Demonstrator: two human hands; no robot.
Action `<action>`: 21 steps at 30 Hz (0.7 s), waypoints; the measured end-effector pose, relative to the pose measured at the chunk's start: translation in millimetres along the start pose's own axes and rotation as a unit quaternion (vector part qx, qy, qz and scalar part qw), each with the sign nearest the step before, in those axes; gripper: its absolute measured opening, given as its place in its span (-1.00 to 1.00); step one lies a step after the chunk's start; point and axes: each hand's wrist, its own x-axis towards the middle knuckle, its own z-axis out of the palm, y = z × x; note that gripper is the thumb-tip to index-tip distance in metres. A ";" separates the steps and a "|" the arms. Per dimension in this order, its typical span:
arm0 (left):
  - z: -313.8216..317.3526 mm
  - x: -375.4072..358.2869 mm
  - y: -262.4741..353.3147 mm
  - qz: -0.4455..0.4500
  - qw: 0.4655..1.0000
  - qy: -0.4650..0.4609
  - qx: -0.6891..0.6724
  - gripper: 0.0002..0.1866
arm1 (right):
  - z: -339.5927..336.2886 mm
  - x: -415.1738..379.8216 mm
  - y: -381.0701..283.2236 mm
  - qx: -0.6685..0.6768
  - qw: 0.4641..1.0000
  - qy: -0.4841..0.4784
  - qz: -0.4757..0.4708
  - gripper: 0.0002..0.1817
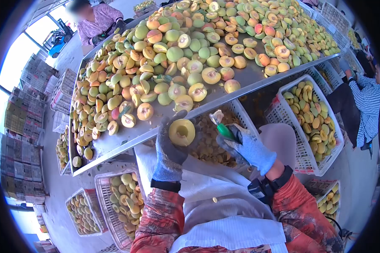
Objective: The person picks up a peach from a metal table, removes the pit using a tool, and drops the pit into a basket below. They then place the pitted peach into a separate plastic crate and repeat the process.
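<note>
My left hand (168, 145), in a blue glove with dark palm and fingers, grips a yellow-green peach half (182, 132). Its cut face is turned up and shows a hollow in the middle with no pit. My right hand (251, 148), gloved alike, is closed around the green handle of a pitting tool (226, 132). A pale, wet lump covers the tool's tip, so its exact shape is hidden. The tool is apart from the peach half. Under both hands stands a crate (245, 119) holding brownish pits and scraps.
A metal table (164, 114) with a raised rim carries a heap of halved peaches (173, 52). Crates of peach halves stand at the right (297, 145) and lower left (107, 198). One person (98, 21) is across the table; another (365, 103) is at the right.
</note>
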 end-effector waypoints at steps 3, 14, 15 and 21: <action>16.7 -4.8 16.1 -0.108 0.987 -0.025 -0.112 -0.53 | -14.2 -3.6 -5.4 -0.156 0.985 0.036 0.069 -0.58; 19.8 -29.1 22.5 0.085 0.967 -0.038 0.239 -0.57 | 36.3 -4.6 -62.3 -0.188 0.978 -0.060 -0.072 -0.64; 27.8 -35.1 28.4 0.032 0.984 -0.021 0.173 -0.60 | 38.5 -4.6 -63.2 -0.205 0.972 -0.098 -0.065 -0.64; 25.0 -28.1 48.3 -0.074 0.996 0.023 0.046 -0.62 | 15.5 -24.2 -44.8 -0.361 0.860 -0.360 -0.001 -0.57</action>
